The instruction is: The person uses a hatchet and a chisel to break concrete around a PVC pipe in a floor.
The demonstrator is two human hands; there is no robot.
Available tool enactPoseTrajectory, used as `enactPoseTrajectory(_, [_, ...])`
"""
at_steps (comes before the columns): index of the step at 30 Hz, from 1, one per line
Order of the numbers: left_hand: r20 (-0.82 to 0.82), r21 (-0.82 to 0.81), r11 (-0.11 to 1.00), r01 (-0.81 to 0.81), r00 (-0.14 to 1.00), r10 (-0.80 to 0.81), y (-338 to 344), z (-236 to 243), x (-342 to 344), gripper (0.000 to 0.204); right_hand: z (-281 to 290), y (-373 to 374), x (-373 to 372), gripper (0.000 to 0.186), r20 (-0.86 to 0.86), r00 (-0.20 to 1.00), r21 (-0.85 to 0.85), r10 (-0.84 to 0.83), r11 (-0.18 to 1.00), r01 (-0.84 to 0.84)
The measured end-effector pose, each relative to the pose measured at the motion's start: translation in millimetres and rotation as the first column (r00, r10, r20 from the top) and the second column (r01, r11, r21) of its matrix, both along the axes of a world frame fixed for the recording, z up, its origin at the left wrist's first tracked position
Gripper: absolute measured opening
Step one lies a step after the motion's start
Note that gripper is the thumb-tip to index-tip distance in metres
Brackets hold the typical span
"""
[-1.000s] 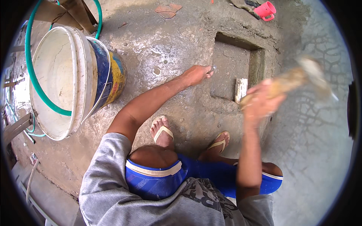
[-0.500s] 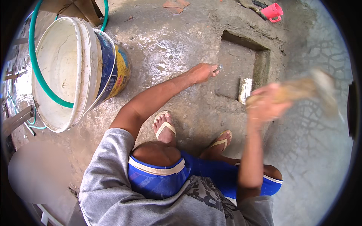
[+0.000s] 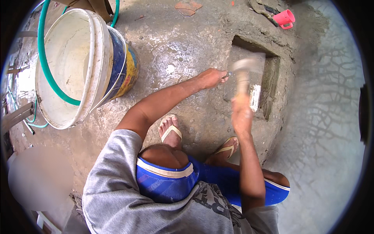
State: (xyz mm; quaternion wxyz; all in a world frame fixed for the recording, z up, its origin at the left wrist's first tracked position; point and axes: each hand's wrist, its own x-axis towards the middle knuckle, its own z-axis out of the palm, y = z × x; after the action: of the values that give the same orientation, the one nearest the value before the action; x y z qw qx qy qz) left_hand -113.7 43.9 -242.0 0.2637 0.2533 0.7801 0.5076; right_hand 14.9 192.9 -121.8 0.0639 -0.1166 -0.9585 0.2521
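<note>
My left hand (image 3: 212, 78) is closed round a slim metal tool, seemingly a chisel (image 3: 230, 73). Just its bright metal end pokes out of the fist, beside the left rim of a square pit (image 3: 270, 84) in the concrete. In my right hand (image 3: 241, 115) is a hammer (image 3: 242, 82) with a wooden handle. Its head is smeared by motion and hangs over the pit, close to the chisel's end; whether the two touch, I cannot tell. A white, worn block-like piece (image 3: 255, 97) lies in the pit near my right hand.
A large white bucket (image 3: 90, 58) stands at the left with a green hose (image 3: 43, 58) looped over it. A pink mug (image 3: 283, 18) and broken tile (image 3: 187, 7) lie at the far side. Wet, rough floor (image 3: 171, 50) surrounds my sandalled feet; smoother cracked concrete (image 3: 323, 101) borders the right.
My right hand has swung the hammer leftward, from out beyond the pit's right side to over the pit near the chisel. My left hand keeps its hold almost in place.
</note>
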Motion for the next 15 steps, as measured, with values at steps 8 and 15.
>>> enactPoseTrajectory(8, [0.179,0.325,0.855,-0.405,0.914,0.365,-38.0,-71.3,-8.0,0.017,9.2,-24.0,-28.5,0.032,0.384,0.918,-0.653,-0.094,0.676,0.343])
enactPoseTrajectory(15, [0.299,0.438,0.53,-0.726,0.674,0.676,-29.5,-9.0,10.5,0.016,-129.7,53.8,55.5,0.026,0.489,0.871,-0.442,0.048,0.875,0.199])
